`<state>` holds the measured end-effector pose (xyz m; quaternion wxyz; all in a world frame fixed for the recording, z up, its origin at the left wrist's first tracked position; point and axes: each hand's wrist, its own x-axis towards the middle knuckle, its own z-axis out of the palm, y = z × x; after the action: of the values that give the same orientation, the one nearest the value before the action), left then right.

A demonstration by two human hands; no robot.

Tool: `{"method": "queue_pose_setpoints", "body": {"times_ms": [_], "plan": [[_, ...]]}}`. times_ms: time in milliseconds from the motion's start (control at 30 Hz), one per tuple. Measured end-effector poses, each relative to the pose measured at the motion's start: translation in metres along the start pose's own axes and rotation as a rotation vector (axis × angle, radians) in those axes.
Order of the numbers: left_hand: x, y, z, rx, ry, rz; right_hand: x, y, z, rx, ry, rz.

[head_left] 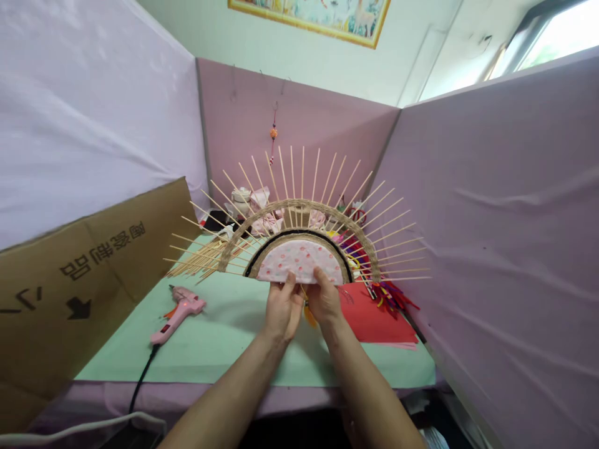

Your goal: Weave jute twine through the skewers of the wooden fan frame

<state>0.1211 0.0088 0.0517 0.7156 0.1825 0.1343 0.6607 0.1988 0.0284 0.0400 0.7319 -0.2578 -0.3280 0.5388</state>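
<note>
Head view, nearest first: a white cable (84, 428) at lower left is cut off by the frame edge, and both forearms run out of the bottom. The left hand (283, 308) and right hand (325, 299) grip the straight lower edge of a half-round fan-shaped piece of pale thin sticks, tan woven bands and a pink padded half-disc with red spots (302, 262), held upright above the pale green tabletop (234, 362). Each thumb presses on the half-disc's front; the fingers behind it are partly hidden. An orange-yellow object (309, 315) shows between the wrists, too covered to identify

To the left lies a pink glue gun (175, 318), its black cord running off the table, beside a brown cardboard panel (107, 274) cut off at the left. Red sheets (379, 321) lie on the right, under part of a tangle of multicoloured strips (390, 296). Farther back, loose wooden sticks (199, 257) and a white lidded jar (241, 198) are partly masked by the fan-shaped piece. Beyond, a beaded orange ornament (274, 133) hangs against the pink partition (299, 112); the gold-framed picture (318, 19) above is cropped at the top
</note>
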Motion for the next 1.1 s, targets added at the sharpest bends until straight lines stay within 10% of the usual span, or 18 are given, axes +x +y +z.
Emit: {"method": "queue_pose_setpoints", "body": {"times_ms": [233, 367, 500, 700, 833, 967, 1100], "plan": [[-0.021, 0.051, -0.031, 0.676, -0.007, -0.202, 0.034, -0.020, -0.014, 0.089, 0.058, -0.059], [-0.040, 0.113, -0.033, 1.052, -0.279, -0.222, 0.043, -0.033, -0.039, 0.062, 0.076, -0.062], [-0.036, 0.162, -0.016, 1.175, -0.066, 0.207, 0.046, -0.037, -0.064, 0.005, 0.078, -0.040], [-0.002, 0.200, -0.016, 0.758, 0.147, 0.525, 0.047, -0.039, -0.082, 0.018, 0.142, -0.030], [0.022, 0.207, -0.024, 0.749, 0.114, 0.243, 0.042, -0.043, -0.083, 0.011, 0.101, 0.007], [0.032, 0.183, -0.012, 0.913, -0.157, -0.104, 0.039, -0.041, -0.084, -0.012, 0.058, 0.061], [0.036, 0.142, 0.002, 0.943, -0.381, -0.046, 0.038, -0.037, -0.086, -0.021, 0.048, 0.071]]}}
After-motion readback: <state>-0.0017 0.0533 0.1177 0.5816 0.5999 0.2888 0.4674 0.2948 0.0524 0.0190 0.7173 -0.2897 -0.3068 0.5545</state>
